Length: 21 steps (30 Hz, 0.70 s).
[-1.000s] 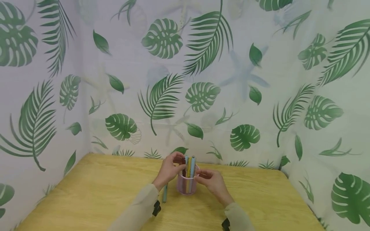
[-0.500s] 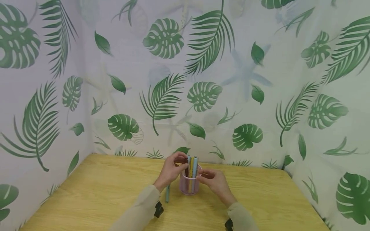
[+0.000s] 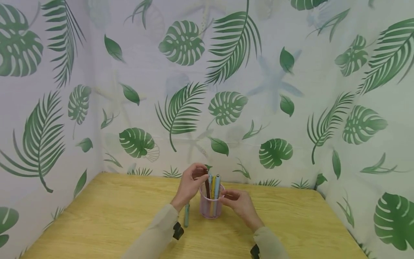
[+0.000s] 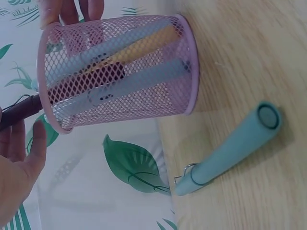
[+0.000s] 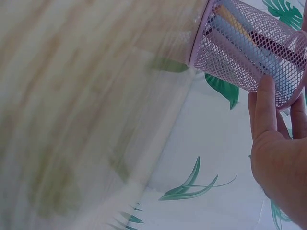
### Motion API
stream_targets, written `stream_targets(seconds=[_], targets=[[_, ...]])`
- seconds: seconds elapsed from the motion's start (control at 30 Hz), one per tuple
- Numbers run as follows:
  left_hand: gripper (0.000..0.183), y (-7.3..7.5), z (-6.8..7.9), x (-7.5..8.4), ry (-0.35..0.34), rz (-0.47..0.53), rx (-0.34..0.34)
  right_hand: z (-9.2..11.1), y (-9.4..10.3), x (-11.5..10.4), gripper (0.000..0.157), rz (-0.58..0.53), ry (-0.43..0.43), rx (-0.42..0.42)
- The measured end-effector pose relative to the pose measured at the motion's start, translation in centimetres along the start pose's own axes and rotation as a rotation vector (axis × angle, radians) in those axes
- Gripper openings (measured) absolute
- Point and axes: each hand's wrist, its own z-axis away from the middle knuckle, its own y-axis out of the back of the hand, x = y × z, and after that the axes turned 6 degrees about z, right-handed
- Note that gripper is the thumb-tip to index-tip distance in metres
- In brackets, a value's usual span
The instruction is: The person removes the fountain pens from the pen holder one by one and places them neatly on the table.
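A pink mesh pen holder stands upright on the table with several pens in it. My left hand pinches a dark brown marker by its upper end. In the left wrist view, the marker's lower end is about midway down inside the holder, raised off its bottom. My right hand grips the holder near its rim, thumb on the mesh. Light blue pens and a yellow pen stay inside the holder. On the table left of the holder lies a teal marker.
The wooden table meets a leaf-printed cloth backdrop close behind the holder. More of that cloth rises on the left and right sides. A black wrist device sits at the left sleeve.
My left hand has moved up, drawing the dark brown marker partly out of the holder. The right hand keeps its grip on the holder, which stays in place.
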Motion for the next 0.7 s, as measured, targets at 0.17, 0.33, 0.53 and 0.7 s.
stream_targets(seconds=[0.17,0.33,0.53,0.7], targets=[[0.021,-0.1,-0.5,-0.8,-0.003,0.044,0.036,-0.1,0.1,0.1,0.025,0.011,0.015,0.001],[0.022,0.0,-1.2,-2.4,-0.008,0.087,0.074,-0.2,-0.1,0.3,0.026,0.016,0.03,0.015],[0.025,0.3,-1.4,-1.6,-0.043,0.127,0.105,0.7,0.0,-1.1,0.025,0.011,0.031,0.014],[0.028,0.4,-1.6,-1.2,-0.064,0.144,0.132,0.2,0.1,-0.1,0.026,0.016,0.025,0.01]])
